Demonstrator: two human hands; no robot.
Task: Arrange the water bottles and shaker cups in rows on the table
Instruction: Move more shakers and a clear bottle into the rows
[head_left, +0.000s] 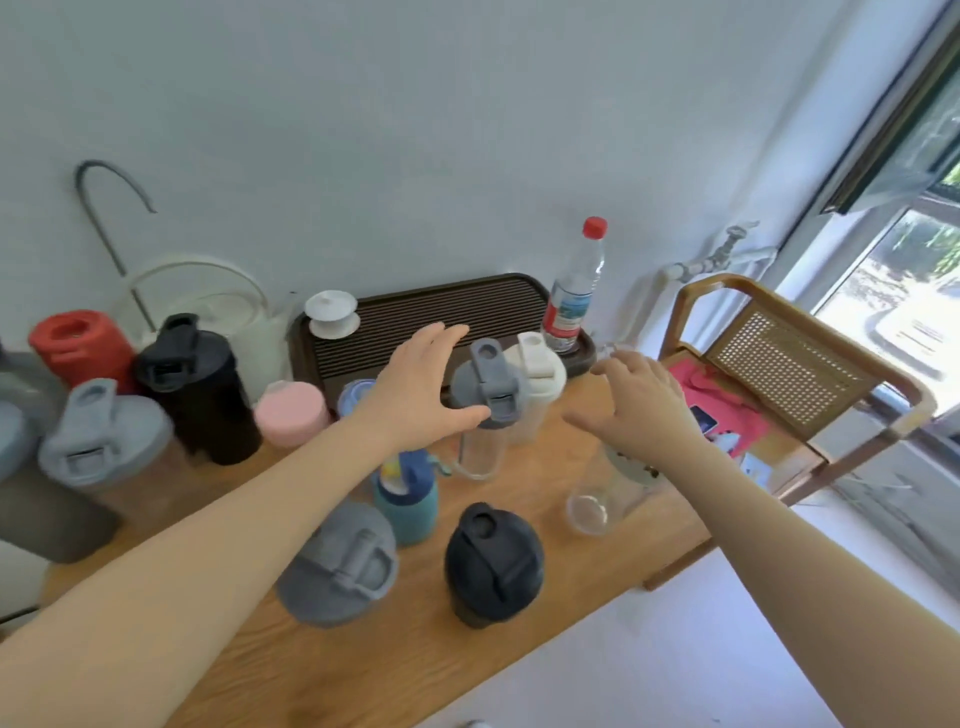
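Your left hand (423, 387) reaches over the wooden table (363, 670) with fingers spread and thumb out, set around the grey flip lid of a clear shaker cup (485, 410); the thumb tip looks to be against the lid's near side, though blur makes it hard to say whether you actually touch it. Just behind that cup stands a cream shaker cup (535, 387), close beside it. Your right hand (641, 400) hovers loose and spread, holding nothing, above a clear tumbler (608, 493) that stands under your wrist. Nearer you, a grey-lidded cup (340, 564), a teal bottle with a blue cap (408, 496) and a black-lidded shaker (493, 564) stand apart from one another. To your left, crowded together, are a black shaker (200, 389), a grey-lidded shaker (106, 447), a red-lidded bottle (78, 345) and a pink-lidded cup (291, 413). A red-capped water bottle (576, 291) stands upright on the right corner of the dark slatted tray (415, 317) by the wall, with a white lidded cup (332, 314) at its left end.
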